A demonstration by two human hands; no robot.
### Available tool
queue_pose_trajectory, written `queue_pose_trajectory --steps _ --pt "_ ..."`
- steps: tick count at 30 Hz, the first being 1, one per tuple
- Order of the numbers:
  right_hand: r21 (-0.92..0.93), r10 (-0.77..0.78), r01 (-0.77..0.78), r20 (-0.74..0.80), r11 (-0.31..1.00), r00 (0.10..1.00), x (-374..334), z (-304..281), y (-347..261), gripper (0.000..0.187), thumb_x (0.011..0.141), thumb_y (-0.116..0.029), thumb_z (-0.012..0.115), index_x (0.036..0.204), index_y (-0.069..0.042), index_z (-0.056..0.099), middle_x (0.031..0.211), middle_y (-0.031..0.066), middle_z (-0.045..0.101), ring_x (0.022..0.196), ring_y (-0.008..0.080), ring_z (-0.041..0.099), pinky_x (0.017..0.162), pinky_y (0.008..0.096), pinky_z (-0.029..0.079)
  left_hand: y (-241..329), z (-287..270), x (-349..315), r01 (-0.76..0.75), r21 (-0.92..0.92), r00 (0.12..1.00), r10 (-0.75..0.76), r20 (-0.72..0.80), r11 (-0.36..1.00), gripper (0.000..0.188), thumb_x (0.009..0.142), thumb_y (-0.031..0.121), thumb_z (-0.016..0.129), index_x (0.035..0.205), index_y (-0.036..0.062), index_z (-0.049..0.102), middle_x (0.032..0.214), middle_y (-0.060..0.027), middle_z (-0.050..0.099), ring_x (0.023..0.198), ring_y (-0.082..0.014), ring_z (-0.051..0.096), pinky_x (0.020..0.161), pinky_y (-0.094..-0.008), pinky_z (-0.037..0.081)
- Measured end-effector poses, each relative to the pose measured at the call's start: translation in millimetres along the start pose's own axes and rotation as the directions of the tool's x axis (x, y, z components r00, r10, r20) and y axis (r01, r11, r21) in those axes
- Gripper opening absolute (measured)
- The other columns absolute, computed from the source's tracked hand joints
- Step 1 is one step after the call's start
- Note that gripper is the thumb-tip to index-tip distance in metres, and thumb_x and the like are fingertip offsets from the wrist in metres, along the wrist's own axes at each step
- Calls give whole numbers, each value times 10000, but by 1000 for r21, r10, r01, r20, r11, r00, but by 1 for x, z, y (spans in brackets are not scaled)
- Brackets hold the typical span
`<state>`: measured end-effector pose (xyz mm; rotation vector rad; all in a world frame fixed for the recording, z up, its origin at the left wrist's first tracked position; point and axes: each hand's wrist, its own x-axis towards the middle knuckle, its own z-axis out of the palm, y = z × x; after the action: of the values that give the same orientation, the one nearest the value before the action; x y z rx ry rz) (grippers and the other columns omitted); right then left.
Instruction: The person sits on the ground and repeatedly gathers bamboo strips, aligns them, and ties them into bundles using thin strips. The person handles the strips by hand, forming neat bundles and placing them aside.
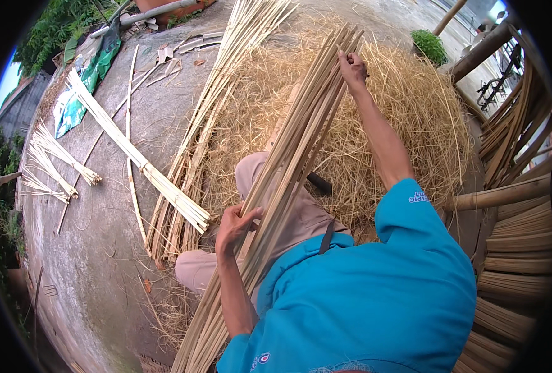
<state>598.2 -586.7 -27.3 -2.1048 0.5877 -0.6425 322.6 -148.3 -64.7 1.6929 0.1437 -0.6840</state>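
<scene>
I see right hand (pixel 354 72) pinching the far end of a long tan bamboo-like strip bundle (pixel 297 133) | left hand (pixel 230 230) touching its left side, grip unclear | bundle slants lower-left to upper-right between them

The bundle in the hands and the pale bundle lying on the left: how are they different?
Colour: the held bundle is brownish tan; the pale bundle is creamy white.
Place: the held bundle slants across the person's lap, with the left hand and right hand on it; the pale bundle lies down on the ground, untouched.
Slant: the held bundle's far end points right; the pale bundle's points left.
Both are made of long, thin strips.
</scene>
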Motion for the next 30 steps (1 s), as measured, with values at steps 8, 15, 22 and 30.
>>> queue_pose_trajectory --steps 8,15,22,30 --pt "306 -43 49 -24 951 999 0 -23 -4 498 951 -439 666 676 -29 604 626 59 581 608 171 529 630 364 458 1 -12 3 6 -12 1000 -6 -7 1000 319 917 304 756 949 -11 715 794 -58 704 662 -112 652 630 -265 527" --pt "580 261 130 -541 804 799 50 -45 1 443 992 -361 614 708 -24 568 634 53 564 578 162 512 558 342 438 1 -15 5 -14 -15 999 15 45 1000 346 926 350 744 934 6 705 786 -52 700 698 -116 664 653 -270 526" --pt "633 162 253 -521 731 838 48 -68 -25 468 1012 -489 558 930 -43 673 893 117 671 807 175 639 652 326 562 -4 -22 10 19 -75 996 -12 92 997 349 919 365 754 940 22 690 773 -58 700 692 -127 678 649 -274 529" --pt "-536 -239 375 307 757 921 -1 -1 -17 1169 796 -572 750 1626 -99 76 1644 249 -195 1541 435 27 1195 686 202 -2 -28 11 2 -65 992 6 125 998 364 913 368 759 931 12 686 767 -72 703 720 -154 706 665 -292 538"
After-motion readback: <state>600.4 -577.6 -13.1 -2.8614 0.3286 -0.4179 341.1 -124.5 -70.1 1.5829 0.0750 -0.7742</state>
